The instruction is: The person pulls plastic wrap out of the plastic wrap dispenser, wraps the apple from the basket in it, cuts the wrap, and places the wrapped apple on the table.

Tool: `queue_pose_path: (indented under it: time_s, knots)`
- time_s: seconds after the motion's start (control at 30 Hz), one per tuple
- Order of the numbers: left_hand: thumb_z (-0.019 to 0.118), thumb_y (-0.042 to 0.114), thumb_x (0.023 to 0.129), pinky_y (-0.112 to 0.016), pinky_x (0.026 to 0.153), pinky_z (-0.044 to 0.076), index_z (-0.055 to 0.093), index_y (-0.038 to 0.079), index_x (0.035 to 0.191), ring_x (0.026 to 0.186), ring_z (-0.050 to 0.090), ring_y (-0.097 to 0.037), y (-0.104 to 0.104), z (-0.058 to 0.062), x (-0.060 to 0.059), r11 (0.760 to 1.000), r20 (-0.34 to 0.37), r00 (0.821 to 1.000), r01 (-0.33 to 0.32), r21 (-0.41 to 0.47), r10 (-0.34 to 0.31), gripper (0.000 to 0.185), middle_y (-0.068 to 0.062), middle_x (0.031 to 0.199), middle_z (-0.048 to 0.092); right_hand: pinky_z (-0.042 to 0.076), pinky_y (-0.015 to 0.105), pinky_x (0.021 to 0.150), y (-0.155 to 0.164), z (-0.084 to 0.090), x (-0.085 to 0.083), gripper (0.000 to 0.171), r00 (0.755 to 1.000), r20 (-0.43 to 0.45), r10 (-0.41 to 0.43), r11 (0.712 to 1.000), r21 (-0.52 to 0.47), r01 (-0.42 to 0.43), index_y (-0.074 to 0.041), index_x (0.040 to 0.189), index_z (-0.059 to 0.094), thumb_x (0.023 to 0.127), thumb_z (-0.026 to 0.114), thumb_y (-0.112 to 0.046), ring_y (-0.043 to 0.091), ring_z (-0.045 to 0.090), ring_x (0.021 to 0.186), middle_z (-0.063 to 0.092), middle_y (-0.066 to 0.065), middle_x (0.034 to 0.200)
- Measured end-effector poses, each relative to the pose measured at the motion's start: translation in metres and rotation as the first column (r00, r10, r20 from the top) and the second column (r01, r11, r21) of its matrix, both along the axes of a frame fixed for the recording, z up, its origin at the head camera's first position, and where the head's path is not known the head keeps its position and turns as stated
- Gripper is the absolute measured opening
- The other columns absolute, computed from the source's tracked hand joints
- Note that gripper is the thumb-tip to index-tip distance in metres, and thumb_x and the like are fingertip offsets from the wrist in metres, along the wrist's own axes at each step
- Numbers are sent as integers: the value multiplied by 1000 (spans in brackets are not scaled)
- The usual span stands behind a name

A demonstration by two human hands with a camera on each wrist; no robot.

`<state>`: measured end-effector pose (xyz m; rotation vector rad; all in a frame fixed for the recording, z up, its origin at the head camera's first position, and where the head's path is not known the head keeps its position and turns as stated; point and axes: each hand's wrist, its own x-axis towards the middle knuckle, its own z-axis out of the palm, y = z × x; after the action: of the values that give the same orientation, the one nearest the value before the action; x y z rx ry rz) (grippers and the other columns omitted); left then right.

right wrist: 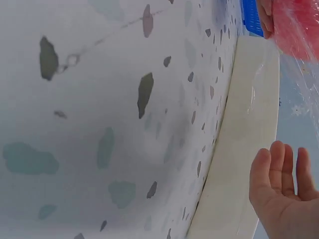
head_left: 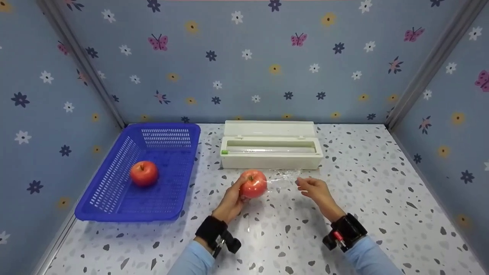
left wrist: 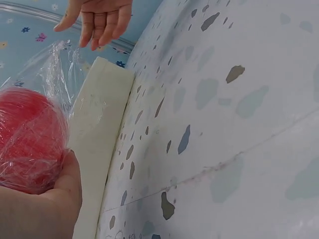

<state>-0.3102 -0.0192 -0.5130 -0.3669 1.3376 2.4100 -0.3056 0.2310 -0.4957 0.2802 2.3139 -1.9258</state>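
Head view: before the box (head_left: 271, 162), left hand (head_left: 230, 201) grips apple (head_left: 255, 185), right hand (head_left: 318, 191) relaxed, empty.

The tabletop (head_left: 267, 233) is bright, with a shiny patch. The wrap (head_left: 283, 176) glints. Wrist views look soft and bent.

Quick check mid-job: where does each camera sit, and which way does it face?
Head: worn on the head, facing forward and down at the blue basket and white film box; both hands and blue sleeves show.
Left wrist: on that wrist, facing the film-wrapped apple in the left hand; right hand at top.
Right wrist: on that wrist, facing past the right hand toward the box; left fingers at upper right.
Both wrist views share the wrapped apple and box.
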Motion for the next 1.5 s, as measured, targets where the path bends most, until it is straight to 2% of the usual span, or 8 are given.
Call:
queue_pose_path:
  time_s: [0.3, 0.57, 0.8, 0.87, 1.0, 1.17, 1.3, 1.5]
  knots:
    - [62, 34, 84, -15, 60, 44, 43, 3, 128, 78, 49, -11, 3, 1, 0, 998, 53, 997, -62, 25, 61, 57, -10, 110, 48, 48, 30, 76, -13, -3, 4, 16, 991, -137, -8, 997, 79, 19, 1, 89, 68, 80, 69, -13, 8, 58, 75, 66, -1, 81]
    - [63, 38, 82, -16, 67, 43, 43, 3, 130, 88, 47, -14, 4, 3, -3, 994, 36, 993, -110, 22, 109, 62, -13, 118, 44, 46, 25, 78, -14, -6, 9, 9, 993, -118, -32, 999, 34, 36, -1, 86, 68, 81, 66, -8, 10, 58, 81, 65, -3, 84]
    - [60, 35, 84, -16, 55, 35, 45, 1, 126, 69, 43, -9, 1, -2, 0, 999, 7, 999, -39, -24, 39, 55, -7, 98, 50, 48, 31, 78, -12, -6, 11, 19, 974, -227, -24, 979, 191, 69, -1, 94, 66, 81, 69, -15, 14, 60, 83, 67, 8, 90]
    - [60, 34, 84, -16, 54, 33, 46, 0, 124, 64, 41, -8, 0, -3, 2, 999, 4, 1000, -15, -44, 15, 54, -5, 92, 51, 49, 34, 79, -12, -4, 11, 24, 930, -368, 11, 957, 274, 98, -2, 99, 64, 79, 71, -15, 19, 60, 89, 65, 11, 96]
    - [61, 33, 84, -16, 56, 36, 47, -1, 125, 68, 44, -9, 1, -5, 4, 999, -3, 1000, 21, -49, -21, 55, -5, 96, 52, 47, 41, 83, -13, -1, 9, 32, 744, -621, 247, 860, 494, 127, -2, 104, 63, 74, 74, -6, 25, 56, 98, 60, 12, 102]
    - [60, 32, 85, -16, 62, 39, 46, -1, 127, 81, 47, -12, 5, -5, 6, 997, -6, 999, 45, -58, -45, 56, -9, 109, 51, 48, 35, 77, -11, -4, 2, 25, 556, -670, 492, 726, 668, 163, -8, 92, 70, 69, 77, -2, 21, 56, 91, 61, 5, 94]
    - [61, 34, 84, -18, 68, 41, 44, 0, 130, 88, 48, -15, 6, -6, 6, 995, -2, 998, 65, -80, -66, 60, -12, 116, 49, 49, 33, 72, -10, -7, -1, 17, 487, -686, 541, 701, 688, 190, -9, 81, 69, 68, 77, -2, 20, 57, 85, 62, 3, 87]
    - [60, 36, 84, -17, 64, 40, 44, 0, 129, 82, 47, -13, 7, -7, 7, 992, 7, 996, 88, -88, -88, 60, -10, 112, 50, 49, 34, 77, -12, -10, 1, 23, 473, -646, 599, 682, 721, 121, -9, 95, 69, 73, 74, -7, 20, 57, 90, 63, 5, 95]
